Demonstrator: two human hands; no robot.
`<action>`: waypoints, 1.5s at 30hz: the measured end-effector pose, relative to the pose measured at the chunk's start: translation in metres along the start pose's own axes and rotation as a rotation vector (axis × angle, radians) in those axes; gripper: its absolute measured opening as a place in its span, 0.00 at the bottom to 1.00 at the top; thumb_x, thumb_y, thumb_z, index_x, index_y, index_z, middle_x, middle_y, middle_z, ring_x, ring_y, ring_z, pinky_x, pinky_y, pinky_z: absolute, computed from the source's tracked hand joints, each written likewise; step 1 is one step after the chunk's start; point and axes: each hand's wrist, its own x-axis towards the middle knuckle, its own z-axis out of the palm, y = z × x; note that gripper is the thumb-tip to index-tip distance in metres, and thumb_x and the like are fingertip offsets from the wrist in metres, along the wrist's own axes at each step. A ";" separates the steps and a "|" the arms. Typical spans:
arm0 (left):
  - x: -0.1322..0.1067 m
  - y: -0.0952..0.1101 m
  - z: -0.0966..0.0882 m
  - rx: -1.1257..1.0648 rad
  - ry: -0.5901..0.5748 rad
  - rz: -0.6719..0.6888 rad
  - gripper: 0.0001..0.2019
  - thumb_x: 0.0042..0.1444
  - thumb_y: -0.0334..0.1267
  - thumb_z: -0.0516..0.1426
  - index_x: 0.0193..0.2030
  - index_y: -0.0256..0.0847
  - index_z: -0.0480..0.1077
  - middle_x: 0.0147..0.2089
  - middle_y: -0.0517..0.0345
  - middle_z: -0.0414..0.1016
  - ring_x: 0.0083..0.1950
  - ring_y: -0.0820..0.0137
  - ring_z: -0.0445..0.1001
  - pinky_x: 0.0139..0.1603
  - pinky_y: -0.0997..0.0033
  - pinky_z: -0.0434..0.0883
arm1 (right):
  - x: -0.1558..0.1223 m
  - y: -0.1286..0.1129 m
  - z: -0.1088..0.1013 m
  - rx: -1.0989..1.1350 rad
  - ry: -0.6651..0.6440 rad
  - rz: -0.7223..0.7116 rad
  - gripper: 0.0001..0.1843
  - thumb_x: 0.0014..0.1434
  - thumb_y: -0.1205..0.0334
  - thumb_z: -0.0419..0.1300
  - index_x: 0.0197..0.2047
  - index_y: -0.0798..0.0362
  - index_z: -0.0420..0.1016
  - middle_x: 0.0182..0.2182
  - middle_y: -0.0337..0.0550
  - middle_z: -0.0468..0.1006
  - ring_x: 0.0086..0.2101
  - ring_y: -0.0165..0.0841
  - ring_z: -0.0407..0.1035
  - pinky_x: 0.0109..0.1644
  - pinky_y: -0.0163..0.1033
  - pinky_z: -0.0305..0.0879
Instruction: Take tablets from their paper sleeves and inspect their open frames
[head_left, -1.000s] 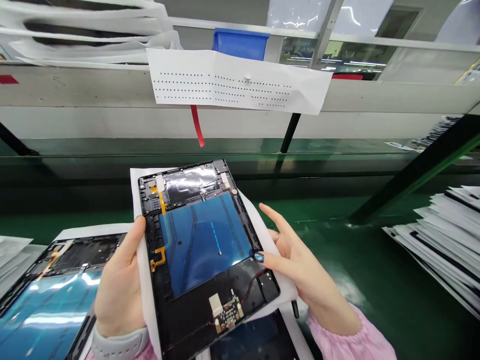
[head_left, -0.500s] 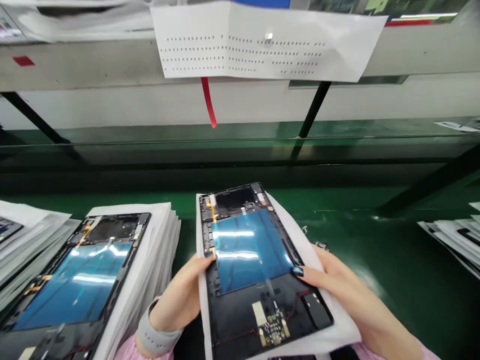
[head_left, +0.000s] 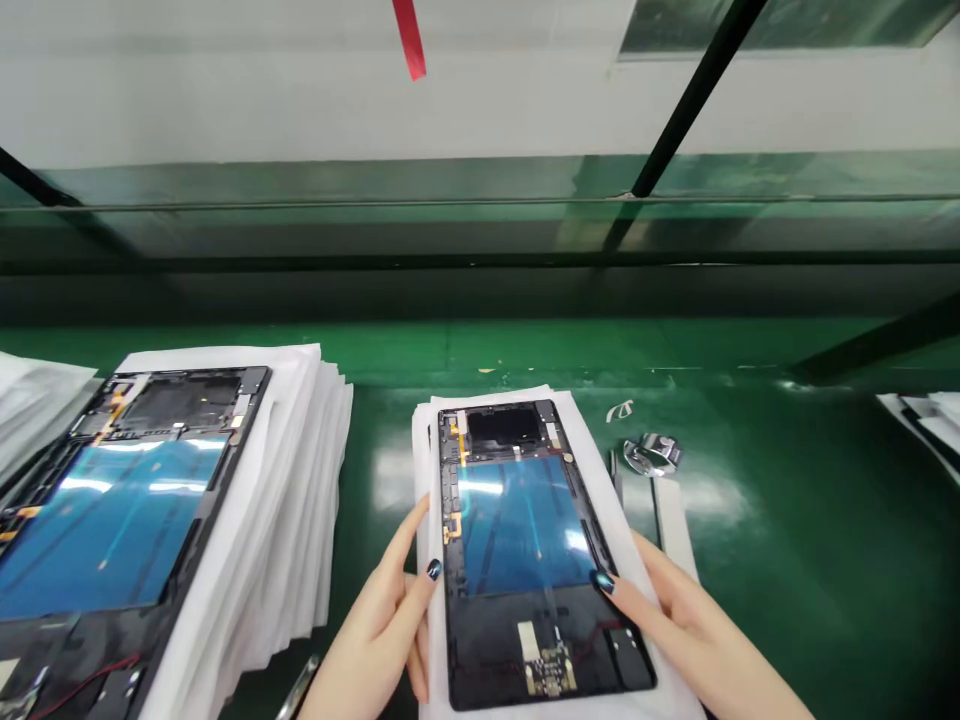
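Observation:
An open tablet back shell (head_left: 525, 560) with a blue film panel and a small circuit board lies on a white foam sheet (head_left: 592, 440) on the green bench. My left hand (head_left: 382, 630) rests against its left edge, thumb on the sheet, fingers stretched out. My right hand (head_left: 690, 630) lies along its right edge, thumb tip touching the frame, fingers flat under the sheet's side.
A tall stack of white sheets topped by another open tablet shell (head_left: 127, 500) stands at the left. Crumpled silver film scraps (head_left: 652, 453) and a white strip (head_left: 675, 520) lie right of the tablet. More stacked sheets (head_left: 930, 420) sit at the far right. A metal tool tip (head_left: 300, 685) shows near the bottom.
The tablet on its sheet has come down from a tilted, lifted hold to lie flat on the bench. Both hands slid to its edges and the view tipped downward.

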 end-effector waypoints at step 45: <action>0.036 -0.008 -0.003 0.360 0.351 0.359 0.11 0.62 0.40 0.53 0.28 0.45 0.57 0.22 0.70 0.52 0.22 0.74 0.54 0.24 0.75 0.55 | -0.001 0.015 0.029 -0.475 0.486 -0.432 0.14 0.64 0.66 0.55 0.52 0.49 0.74 0.37 0.46 0.79 0.30 0.36 0.76 0.35 0.36 0.74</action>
